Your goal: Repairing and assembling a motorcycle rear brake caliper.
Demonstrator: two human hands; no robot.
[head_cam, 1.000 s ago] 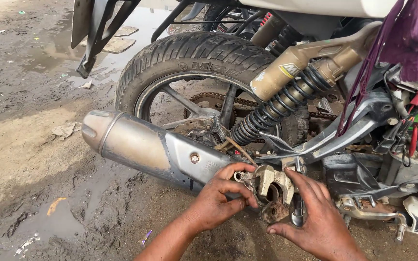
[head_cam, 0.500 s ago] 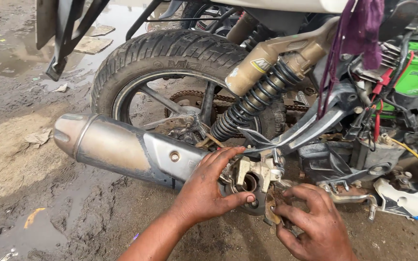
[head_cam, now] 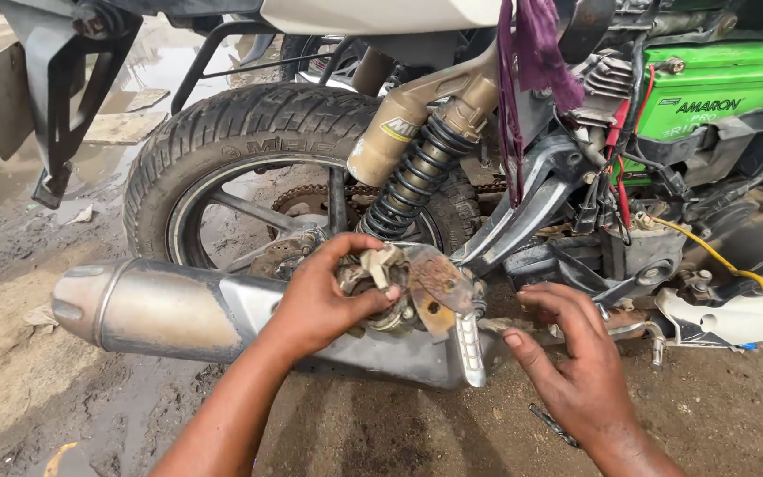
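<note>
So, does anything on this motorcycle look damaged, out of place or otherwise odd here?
Yes. The left hand grips a dirty, rust-stained metal part beside the silver exhaust. The green battery sits uncovered with wires loose around it, and the ground is muddy.

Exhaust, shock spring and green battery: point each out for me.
Exhaust (head_cam: 147,309): head view, on its silver barrel.
Shock spring (head_cam: 412,181): head view, on the black coils, mid-length.
Green battery (head_cam: 717,97): head view, on its front face.
</note>
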